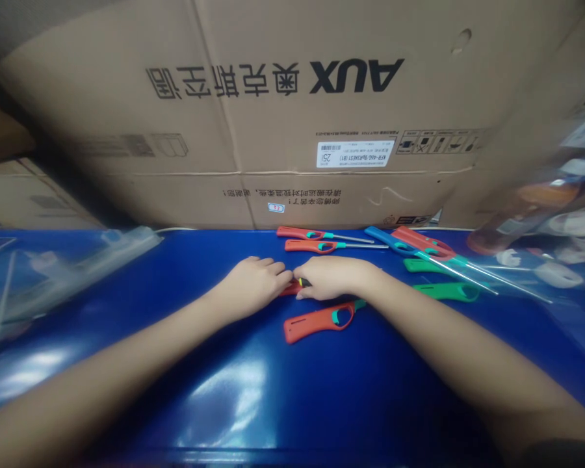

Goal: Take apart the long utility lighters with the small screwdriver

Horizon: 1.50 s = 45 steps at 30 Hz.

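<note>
My left hand (256, 286) is closed on a red gas lighter (288, 288) with a long nozzle type of body, mostly hidden between my hands. Fingers curled, my right hand (334, 278) grips a small black-and-yellow tool (304, 282) against that lighter's end; its tip and exact kind are hidden. Just in front lies another red lighter (316, 323) with a turquoise trigger, its nozzle covered by my right forearm. Behind my hands, two red lighters (297, 233) lie side by side with their metal nozzles to the right.
On the right are a blue lighter (387, 239), red ones (426, 242) and green ones (446, 291). A big cardboard box (253, 130) walls off the back of the blue table (234, 383). Clear plastic bags stand left (78, 279) and right, beside an orange-lidded jar (507, 224).
</note>
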### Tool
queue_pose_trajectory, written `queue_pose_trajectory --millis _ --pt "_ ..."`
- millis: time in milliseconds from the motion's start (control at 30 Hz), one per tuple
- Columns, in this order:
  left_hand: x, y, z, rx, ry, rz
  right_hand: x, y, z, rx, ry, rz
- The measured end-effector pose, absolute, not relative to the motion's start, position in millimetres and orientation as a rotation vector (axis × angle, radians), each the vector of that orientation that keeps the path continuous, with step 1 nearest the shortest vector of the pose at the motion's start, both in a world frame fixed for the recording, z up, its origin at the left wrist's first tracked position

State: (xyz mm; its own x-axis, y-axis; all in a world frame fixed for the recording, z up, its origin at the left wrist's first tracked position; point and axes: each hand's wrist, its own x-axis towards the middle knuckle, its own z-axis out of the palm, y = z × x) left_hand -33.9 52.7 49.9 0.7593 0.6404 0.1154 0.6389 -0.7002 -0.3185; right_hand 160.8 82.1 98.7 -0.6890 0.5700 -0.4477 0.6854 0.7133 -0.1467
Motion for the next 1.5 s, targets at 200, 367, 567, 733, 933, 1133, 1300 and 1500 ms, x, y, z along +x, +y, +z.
queue_pose_trajectory --millis 200,367,567,733,933,1133,1300,1500 --pt "-37 53 52 -2.702 -1.060 0.045 161 84 96 0.969 2.556 -0.421" --pt "-39 55 47 -2.737 -1.171 0.044 163 85 93 0.973 2.561 -0.427" --pt "-69 81 48 -2.669 -1.581 -0.183 164 86 91 0.972 2.574 -0.437" --pt "-112 116 31 -2.550 -1.724 -0.173 165 87 92 0.959 2.586 -0.432" --pt "-123 123 19 -2.641 -1.648 -0.135 164 87 91 0.964 2.582 -0.440" --pt "-123 119 22 -2.704 -1.581 -0.157 164 87 90 0.972 2.583 -0.445" --pt "-122 112 22 -2.686 -1.613 -0.189 165 87 91 0.976 2.580 -0.461" --pt "-117 108 20 -2.644 -1.704 -0.280 164 86 91 0.986 2.575 -0.460"
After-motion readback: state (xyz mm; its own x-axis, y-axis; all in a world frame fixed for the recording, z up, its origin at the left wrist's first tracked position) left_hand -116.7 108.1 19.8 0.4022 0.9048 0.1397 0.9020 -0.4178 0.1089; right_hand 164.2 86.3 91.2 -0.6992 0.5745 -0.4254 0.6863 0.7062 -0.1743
